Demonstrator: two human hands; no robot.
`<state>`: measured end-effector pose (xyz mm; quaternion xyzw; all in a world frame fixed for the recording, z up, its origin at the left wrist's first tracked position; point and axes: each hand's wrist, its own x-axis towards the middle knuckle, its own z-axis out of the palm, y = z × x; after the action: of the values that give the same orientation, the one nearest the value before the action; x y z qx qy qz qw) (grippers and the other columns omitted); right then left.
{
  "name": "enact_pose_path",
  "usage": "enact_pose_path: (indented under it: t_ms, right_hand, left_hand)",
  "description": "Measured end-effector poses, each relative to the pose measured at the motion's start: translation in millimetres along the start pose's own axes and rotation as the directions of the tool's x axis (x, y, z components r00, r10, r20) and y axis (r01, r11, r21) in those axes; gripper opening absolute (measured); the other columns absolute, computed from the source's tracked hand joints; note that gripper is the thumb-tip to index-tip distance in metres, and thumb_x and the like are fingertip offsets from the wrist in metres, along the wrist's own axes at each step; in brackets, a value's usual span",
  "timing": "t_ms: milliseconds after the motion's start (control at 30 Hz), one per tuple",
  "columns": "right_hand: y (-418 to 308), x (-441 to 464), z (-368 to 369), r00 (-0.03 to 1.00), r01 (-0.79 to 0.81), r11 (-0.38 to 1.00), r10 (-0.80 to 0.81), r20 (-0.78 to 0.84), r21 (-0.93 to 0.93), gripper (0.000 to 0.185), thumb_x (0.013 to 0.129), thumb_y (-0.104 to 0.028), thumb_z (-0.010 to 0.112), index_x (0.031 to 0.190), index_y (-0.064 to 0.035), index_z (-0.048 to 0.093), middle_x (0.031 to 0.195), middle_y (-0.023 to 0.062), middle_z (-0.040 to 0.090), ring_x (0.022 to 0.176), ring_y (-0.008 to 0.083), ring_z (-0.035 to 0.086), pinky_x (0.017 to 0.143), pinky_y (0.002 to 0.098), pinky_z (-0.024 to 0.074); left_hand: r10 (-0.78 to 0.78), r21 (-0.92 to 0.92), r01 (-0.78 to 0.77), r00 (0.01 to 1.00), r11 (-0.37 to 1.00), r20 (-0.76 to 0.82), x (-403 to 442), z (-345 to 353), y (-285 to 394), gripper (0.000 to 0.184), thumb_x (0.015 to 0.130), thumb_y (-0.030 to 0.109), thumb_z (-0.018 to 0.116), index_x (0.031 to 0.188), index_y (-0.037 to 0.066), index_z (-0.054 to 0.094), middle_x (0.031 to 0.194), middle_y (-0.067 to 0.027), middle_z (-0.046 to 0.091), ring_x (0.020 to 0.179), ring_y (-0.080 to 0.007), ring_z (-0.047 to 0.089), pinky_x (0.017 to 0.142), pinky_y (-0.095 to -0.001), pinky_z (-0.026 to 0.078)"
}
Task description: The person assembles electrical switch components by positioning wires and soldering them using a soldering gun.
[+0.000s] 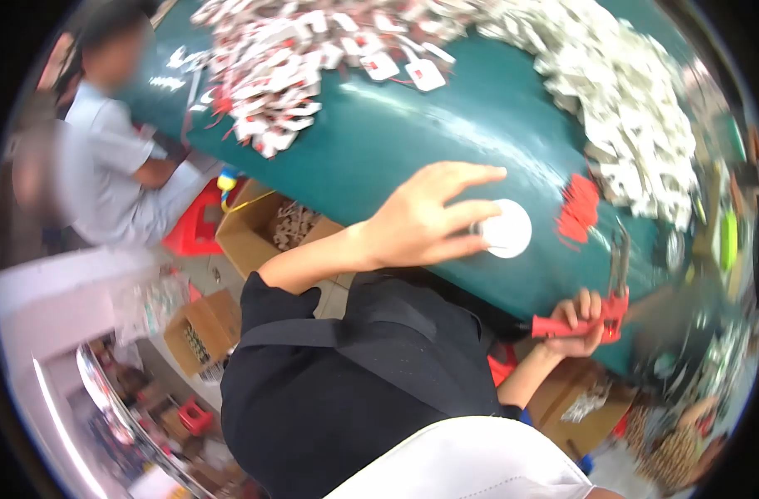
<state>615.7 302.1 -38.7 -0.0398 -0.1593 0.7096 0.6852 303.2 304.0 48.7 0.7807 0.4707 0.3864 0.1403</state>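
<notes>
My left hand (433, 216) reaches over the green table with its fingers apart. Its fingertips are at the left edge of a round white disc (508, 229); whether they touch it is hard to tell. My right hand (576, 323) is wrapped round the handle of a red tool (614, 314) at the table's near edge. A long metallic part extends from the tool, away from my body. Between the disc and the tool's far end lies a small stack of red pieces (577, 208).
White parts with red bits (271, 91) cover the table's far left. A long heap of whitish parts (629, 125) curves along the far right. Another person (113, 166) sits at the left. Open cardboard boxes (246, 237) stand below the near edge.
</notes>
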Motion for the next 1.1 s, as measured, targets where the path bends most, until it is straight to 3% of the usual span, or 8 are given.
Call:
enact_pose_path:
  t_ms: [167,300,400,533,667,833,900,1100]
  right_hand:
    - [-0.4,-2.1,-4.5,1.000,0.014,1.000,-0.014,-0.018,0.000,0.075,0.082,-0.007,0.061,0.144,-0.0170,0.021,0.083,0.0016,0.040,0.073,0.0112,0.037,0.054,0.0193,0.0437]
    - [-0.3,-3.1,-2.6,0.999,0.022,0.999,-0.023,-0.028,-0.032,0.074,0.083,-0.007,0.060,0.145,-0.0157,0.020,0.083,0.0022,0.040,0.073,0.0108,0.037,0.053,0.0179,0.0436]
    - [-0.2,-4.2,-4.4,0.998,0.035,0.999,-0.036,-0.042,-0.030,0.073,0.084,-0.008,0.059,0.145,-0.0149,0.019,0.084,0.0030,0.040,0.073,0.0109,0.037,0.053,0.0185,0.0440]
    - [-4.3,-6.3,-10.3,0.999,0.033,0.999,-0.034,-0.038,-0.027,0.073,0.085,-0.009,0.058,0.145,-0.0151,0.018,0.085,0.0035,0.041,0.074,0.0112,0.038,0.053,0.0187,0.0445]
    - [-1.1,-6.9,-7.7,0.998,0.049,0.998,-0.050,-0.039,-0.044,0.074,0.085,-0.008,0.057,0.146,-0.0160,0.016,0.087,0.0041,0.043,0.075,0.0119,0.039,0.054,0.0193,0.0456]
    - [-7.9,-10.5,-5.9,0.999,0.034,0.997,-0.035,-0.010,-0.062,0.076,0.084,-0.008,0.058,0.146,-0.0177,0.014,0.086,0.0043,0.044,0.076,0.0129,0.039,0.056,0.0216,0.0457]
    - [-9.2,-9.7,-0.3,0.999,0.030,0.997,-0.026,0.040,-0.078,0.079,0.083,-0.005,0.059,0.147,-0.0181,0.014,0.089,0.0045,0.043,0.078,0.0129,0.038,0.056,0.0214,0.0452]
    - [-3.0,-0.4,39.7,0.998,0.005,0.990,0.003,0.059,-0.141,0.082,0.078,0.004,0.055,0.147,-0.0134,0.013,0.104,0.0079,0.041,0.083,0.0141,0.037,0.055,0.0197,0.0419]
  left_hand:
    - [-0.076,0.443,0.309,0.879,0.842,-0.470,-28.0,-90.0,-44.9,0.018,0.077,0.003,0.065,0.094,0.007,0.067,0.096,-0.0075,0.065,0.090,-0.0234,0.061,0.079,-0.0320,0.049]
    - [-0.066,0.554,0.540,0.751,0.634,-0.657,-69.9,-153.5,-95.3,0.019,0.077,0.002,0.059,0.094,0.008,0.066,0.095,-0.0073,0.064,0.089,-0.0262,0.058,0.080,-0.0370,0.045]
    - [-0.075,0.663,0.522,0.812,0.537,-0.579,-82.8,-190.3,-127.9,0.018,0.082,0.002,0.057,0.096,0.008,0.067,0.095,-0.0078,0.065,0.091,-0.0246,0.059,0.080,-0.0341,0.046]
    - [-0.374,0.535,0.512,0.858,0.672,-0.351,-75.5,-217.4,-173.1,0.021,0.082,0.010,0.059,0.102,0.007,0.064,0.096,-0.0097,0.064,0.090,-0.0255,0.060,0.079,-0.0343,0.047]
    - [-0.226,0.581,0.342,0.937,0.738,-0.265,-60.8,-225.7,-207.6,0.023,0.077,0.008,0.062,0.100,0.008,0.062,0.093,-0.0082,0.061,0.085,-0.0269,0.059,0.074,-0.0364,0.048]
    - [-0.084,0.824,0.237,0.970,0.515,-0.227,-53.4,-227.7,-212.8,0.015,0.078,0.014,0.064,0.090,0.009,0.057,0.089,-0.0064,0.058,0.083,-0.0271,0.059,0.070,-0.0366,0.049]
    - [-0.047,0.793,0.358,0.921,0.492,-0.387,-53.3,-224.0,-195.2,0.015,0.083,0.015,0.063,0.094,0.009,0.055,0.090,-0.0054,0.058,0.078,-0.0252,0.062,0.064,-0.0348,0.051]
    - [0.331,0.853,0.036,0.913,0.520,-0.240,-28.3,-174.4,-95.5,0.021,0.071,0.002,0.073,0.087,0.004,0.060,0.085,-0.0059,0.061,0.071,-0.0225,0.062,0.057,-0.0304,0.051]
